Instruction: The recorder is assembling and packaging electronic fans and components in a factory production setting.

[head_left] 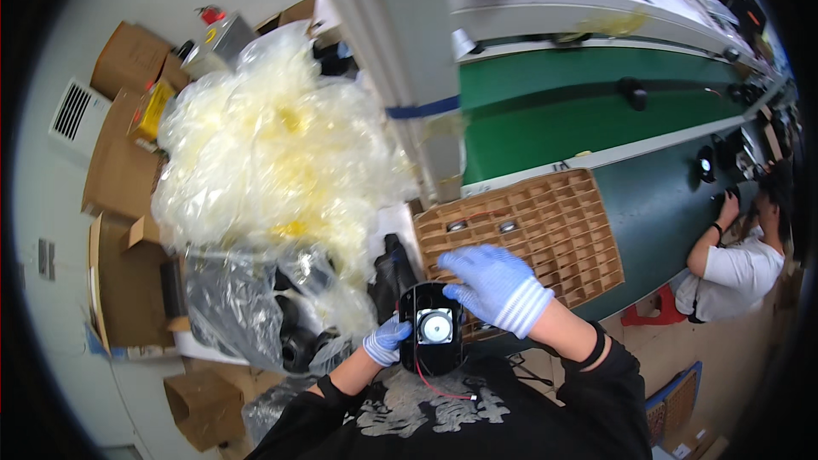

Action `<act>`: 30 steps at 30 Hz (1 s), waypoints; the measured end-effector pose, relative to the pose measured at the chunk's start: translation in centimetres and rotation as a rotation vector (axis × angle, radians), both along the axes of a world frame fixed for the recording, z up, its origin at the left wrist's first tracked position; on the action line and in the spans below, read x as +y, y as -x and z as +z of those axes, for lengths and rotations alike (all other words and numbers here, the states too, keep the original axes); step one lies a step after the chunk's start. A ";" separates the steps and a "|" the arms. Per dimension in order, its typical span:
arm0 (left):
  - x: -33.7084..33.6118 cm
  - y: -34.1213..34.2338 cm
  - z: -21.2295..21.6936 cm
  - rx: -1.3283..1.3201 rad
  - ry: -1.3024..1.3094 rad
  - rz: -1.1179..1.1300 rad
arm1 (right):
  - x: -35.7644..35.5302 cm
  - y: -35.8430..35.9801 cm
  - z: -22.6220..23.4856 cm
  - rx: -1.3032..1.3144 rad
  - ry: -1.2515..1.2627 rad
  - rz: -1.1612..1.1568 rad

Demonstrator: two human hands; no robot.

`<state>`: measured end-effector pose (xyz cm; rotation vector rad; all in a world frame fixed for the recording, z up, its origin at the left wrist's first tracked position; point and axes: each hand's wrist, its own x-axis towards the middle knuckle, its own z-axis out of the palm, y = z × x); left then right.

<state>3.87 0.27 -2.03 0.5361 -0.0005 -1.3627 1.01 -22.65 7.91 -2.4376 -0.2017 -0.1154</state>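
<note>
While our left hand (388, 339) grips the black speaker part (433, 339) close before our chest, our right hand (496, 285) lies half open on its top edge; the cardboard grid tray (554, 221) is just beyond, the heap of clear bags (273, 145) at left.

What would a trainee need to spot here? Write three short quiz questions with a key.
1. True or false: the left hand wears a blue glove.
2. What lies behind the right hand? A) cardboard divider tray B) metal bucket C) glass jar
3. What colour is the wire trailing from the black speaker part?

Key: 1 true. 2 A. 3 red.
</note>
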 end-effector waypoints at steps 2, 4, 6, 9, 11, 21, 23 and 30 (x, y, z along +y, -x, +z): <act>-1.7 -0.6 -0.3 0.015 0.003 -0.100 | -1.6 -1.0 -1.6 0.491 -0.116 0.189; -2.9 -1.1 -0.8 0.081 -0.047 -0.158 | -2.4 -1.8 -2.5 0.563 -0.008 0.229; -4.0 -1.4 -1.9 0.169 -0.063 -0.166 | -3.7 -2.2 -5.4 0.503 -0.017 0.181; -5.5 -2.5 -2.9 0.377 0.005 -0.024 | -7.3 -3.7 -6.4 0.459 -0.107 0.056; -6.2 -3.7 -1.8 0.320 0.094 0.044 | -11.3 -4.8 -7.9 0.439 -0.143 -0.172; 1.6 -4.3 1.1 0.058 0.091 0.205 | -29.1 -11.7 -20.7 -0.012 -1.033 -1.474; 3.9 -3.5 1.3 -0.007 0.098 0.231 | -32.0 -12.6 -23.2 0.016 -1.149 -1.550; 10.8 0.2 0.6 -0.013 -0.050 0.441 | -42.4 -11.3 -32.1 -0.222 -1.626 -1.491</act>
